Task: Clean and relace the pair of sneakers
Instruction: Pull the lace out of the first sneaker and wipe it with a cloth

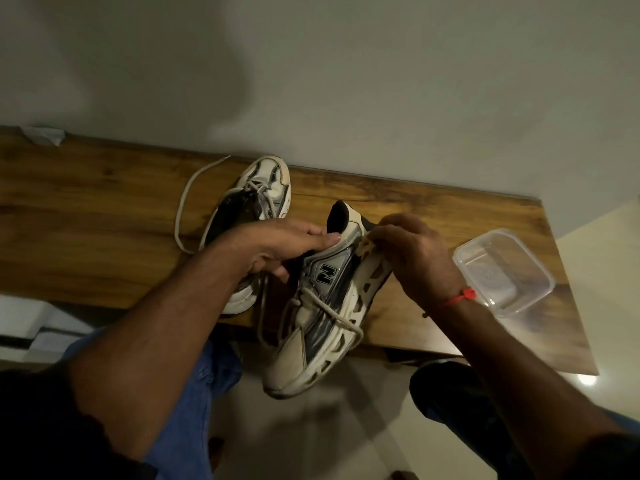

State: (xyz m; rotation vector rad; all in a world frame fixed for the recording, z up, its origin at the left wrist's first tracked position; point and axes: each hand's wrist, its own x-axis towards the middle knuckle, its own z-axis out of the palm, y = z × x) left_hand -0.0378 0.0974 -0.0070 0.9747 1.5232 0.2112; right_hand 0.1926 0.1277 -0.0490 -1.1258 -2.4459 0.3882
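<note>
A white, silver and black sneaker is held on its side over the near edge of the wooden table, toe toward me, heel up. My left hand grips it at the collar, thumb along the heel. My right hand pinches a small pale cloth or wipe against the midsole near the heel. Its loosened lace hangs across the side. The second sneaker lies on the table behind my left hand, with a long loose lace looping to its left.
An open transparent plastic container stands on the table's right end, close to my right wrist. A crumpled white scrap lies at the far left by the wall. The wall runs along the table's back edge; pale floor lies below.
</note>
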